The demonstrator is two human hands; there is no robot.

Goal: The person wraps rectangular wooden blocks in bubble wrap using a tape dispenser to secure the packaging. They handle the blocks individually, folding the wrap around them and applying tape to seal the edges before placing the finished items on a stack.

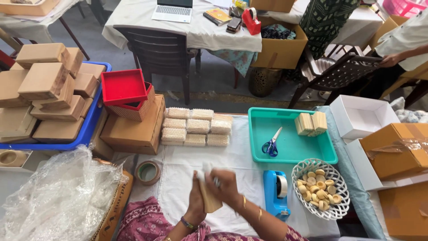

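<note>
Two hands, one small wooden block

Both hands meet low on the tabletop [232, 156], at six o'clock. The left hand [196, 198] has its grip closed on a tan wooden block [209, 201]. The right hand [225, 185] presses white wrap [206, 169] onto the block's top; its grip is blurred, so I cannot tell. A blue tape dispenser [276, 187] sits just beside them at three o'clock.

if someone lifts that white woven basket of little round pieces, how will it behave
The white woven basket is heaped with small round tan pieces, so it probably feels weighty and could spill if tilted. Its open lattice wall looks like thin plastic, so it may flex. The loose discs would likely roll across the white cloth.
</note>
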